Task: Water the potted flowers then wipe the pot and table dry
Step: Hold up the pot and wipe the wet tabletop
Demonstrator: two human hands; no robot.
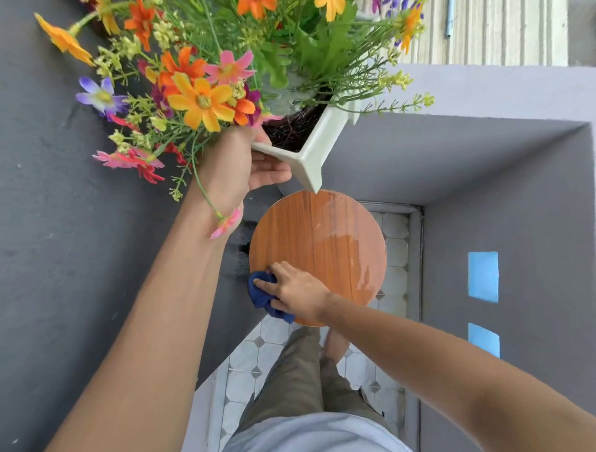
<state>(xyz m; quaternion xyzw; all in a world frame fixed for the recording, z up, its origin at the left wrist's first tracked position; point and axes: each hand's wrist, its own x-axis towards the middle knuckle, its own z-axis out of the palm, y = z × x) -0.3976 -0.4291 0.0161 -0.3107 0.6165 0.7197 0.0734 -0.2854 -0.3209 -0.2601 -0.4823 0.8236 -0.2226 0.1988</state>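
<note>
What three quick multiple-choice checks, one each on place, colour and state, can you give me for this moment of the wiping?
1. Where is the white square flower pot?
A. held up by the left hand
B. standing on the table
C. on the floor

2. What colour is the crumpled cloth under the right hand?
A. white
B. dark blue
C. red

3. The round wooden tabletop is:
A. fully dry
B. covered by a tray
C. wet-streaked on its right side

Answers: 1 A, fingers grip the pot's rim and side; 2 B, blue folds show; 3 C, shiny film there.
</note>
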